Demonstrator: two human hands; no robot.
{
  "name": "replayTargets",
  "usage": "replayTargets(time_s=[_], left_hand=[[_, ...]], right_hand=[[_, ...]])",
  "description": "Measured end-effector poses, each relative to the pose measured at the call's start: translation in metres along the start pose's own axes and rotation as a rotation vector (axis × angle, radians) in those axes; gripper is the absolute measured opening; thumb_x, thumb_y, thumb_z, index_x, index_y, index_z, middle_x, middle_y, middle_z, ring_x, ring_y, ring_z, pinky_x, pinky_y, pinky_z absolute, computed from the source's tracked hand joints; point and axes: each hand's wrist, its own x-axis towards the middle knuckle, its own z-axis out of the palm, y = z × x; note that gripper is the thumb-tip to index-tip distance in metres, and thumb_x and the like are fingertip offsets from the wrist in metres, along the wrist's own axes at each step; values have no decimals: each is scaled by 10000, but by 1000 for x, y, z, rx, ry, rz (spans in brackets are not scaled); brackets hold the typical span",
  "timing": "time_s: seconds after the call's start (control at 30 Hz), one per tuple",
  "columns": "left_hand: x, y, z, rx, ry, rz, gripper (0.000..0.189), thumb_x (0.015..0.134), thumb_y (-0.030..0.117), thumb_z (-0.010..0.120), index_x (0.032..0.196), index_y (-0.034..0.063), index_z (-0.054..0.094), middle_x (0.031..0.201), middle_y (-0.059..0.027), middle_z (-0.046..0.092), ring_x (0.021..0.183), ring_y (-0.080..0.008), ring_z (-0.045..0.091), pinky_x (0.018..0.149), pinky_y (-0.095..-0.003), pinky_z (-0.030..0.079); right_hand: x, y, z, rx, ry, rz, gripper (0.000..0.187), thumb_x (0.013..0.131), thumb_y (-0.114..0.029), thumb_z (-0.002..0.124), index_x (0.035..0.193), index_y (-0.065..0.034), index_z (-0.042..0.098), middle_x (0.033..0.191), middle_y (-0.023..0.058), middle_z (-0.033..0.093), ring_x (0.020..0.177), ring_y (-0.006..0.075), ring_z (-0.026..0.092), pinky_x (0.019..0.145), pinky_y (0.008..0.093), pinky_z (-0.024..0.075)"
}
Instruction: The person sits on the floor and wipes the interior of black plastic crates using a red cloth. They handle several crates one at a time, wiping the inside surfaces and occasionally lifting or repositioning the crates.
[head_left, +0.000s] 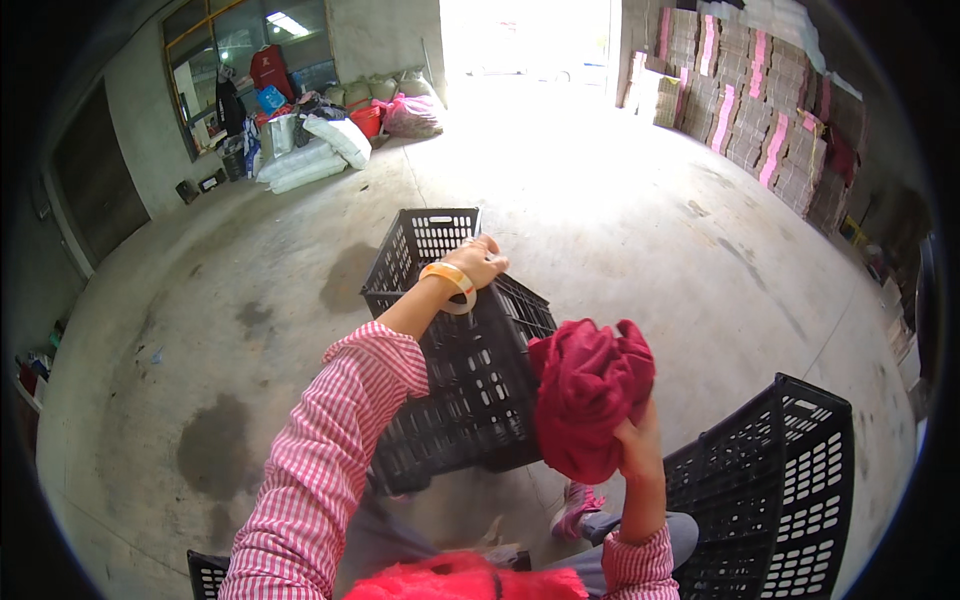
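Observation:
My left hand (478, 259) is at the upper edge of a black plastic crate (465, 375), which stands tilted in front of me; its fingers are bent over the rim, and a roll of clear tape (450, 281) hangs round the wrist like a bangle. In my right hand (637, 442) is a bunched dark-red cloth (589, 397), held beside the crate's right side. Behind the tilted crate, partly hidden by it, is another black crate section (386, 262) with slotted walls.
More black crates stand at my right (772, 480) and lower left (206, 574). Filled sacks (307, 161) and a red bucket (366, 120) lie by the left wall. Bundled flat cardboard (750, 97) is stacked along the right wall. A bright doorway (529, 45) lies ahead.

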Motion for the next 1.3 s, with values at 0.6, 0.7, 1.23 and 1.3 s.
replayTargets(time_s=[0.6,0.7,1.23,1.3], left_hand=[[-30,48,50,142,196,351,393,829,399,567,815,6,573,1031,-205,579,1063,-352,519,897,-386,428],[-36,42,62,104,394,355,348,824,350,588,802,3,559,1042,-182,579,1060,-361,504,902,-387,418],[-56,-21,36,-310,571,192,250,788,232,641,790,-6,565,771,-154,559,738,-303,566,681,-350,444],[-59,-31,30,-282,542,205,217,799,200,625,788,-12,577,792,-150,580,757,-294,578,701,-345,447]], right_hand=[[5,36,-66,-1171,228,-306,635,607,-133,763,1146,11,461,1113,183,459,1060,356,480,914,400,404],[17,38,-80,-1110,227,-279,627,613,-130,754,1150,13,463,1089,174,471,1040,342,492,915,397,400],[132,25,57,-1240,-234,-429,700,607,-216,748,1210,2,466,1245,192,434,1143,375,448,938,411,427],[135,27,49,-1302,-273,-478,700,603,-213,752,1213,-6,476,1252,185,434,1156,365,447,937,409,429]])
